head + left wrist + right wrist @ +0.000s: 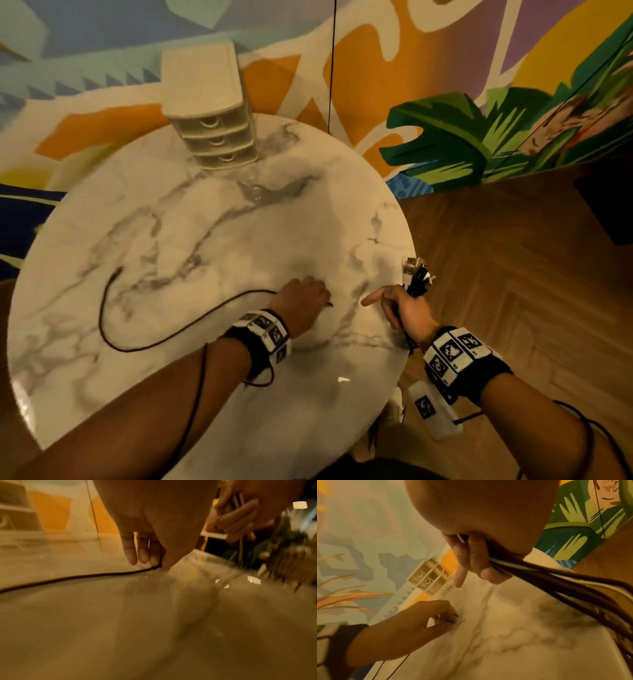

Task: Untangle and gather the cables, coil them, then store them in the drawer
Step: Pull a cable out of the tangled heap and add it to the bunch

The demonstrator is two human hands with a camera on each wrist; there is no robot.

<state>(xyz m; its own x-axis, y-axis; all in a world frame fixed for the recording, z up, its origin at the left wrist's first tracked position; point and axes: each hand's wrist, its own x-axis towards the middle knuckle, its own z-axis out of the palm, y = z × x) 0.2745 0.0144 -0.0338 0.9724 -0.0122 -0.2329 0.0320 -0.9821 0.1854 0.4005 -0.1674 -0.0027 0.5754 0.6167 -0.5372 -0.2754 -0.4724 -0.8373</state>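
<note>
A thin black cable (144,342) lies in a loop on the round marble table (212,240). My left hand (305,294) pinches its near end against the tabletop; in the left wrist view the cable (68,578) runs up between thumb and fingers (144,555). My right hand (400,308) grips a bundle of black and white cables (416,277) at the table's right edge, index finger stretched out. In the right wrist view the bundle (547,577) trails from the fist. A small cream drawer unit (212,113) stands at the table's far side with its drawers closed.
A wall with a colourful mural (479,102) rises behind the table. Wooden floor (513,274) lies to the right, with a dark object (609,205) at its edge. A white tagged box (431,411) hangs under my right wrist.
</note>
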